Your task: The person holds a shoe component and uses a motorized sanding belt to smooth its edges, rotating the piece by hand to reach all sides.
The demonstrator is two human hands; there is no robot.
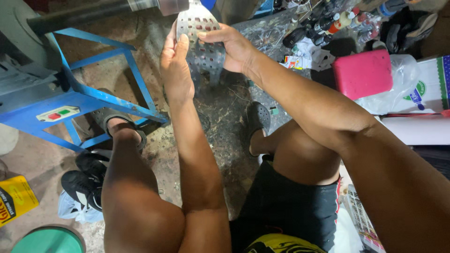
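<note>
Both hands grip 1 perforated metal plate: left hand closed on its left edge, right hand pinching the right. It seems mid-inspection; turning it needs firm grip.

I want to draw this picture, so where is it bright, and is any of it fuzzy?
Head view: light shines off the perforated metal sheet held by the left hand and right hand; the pink box looks bright; the floor under the blue frame is dim; the near thighs look slightly soft.

Perforated metal sheet between both hands, stand left.
</note>
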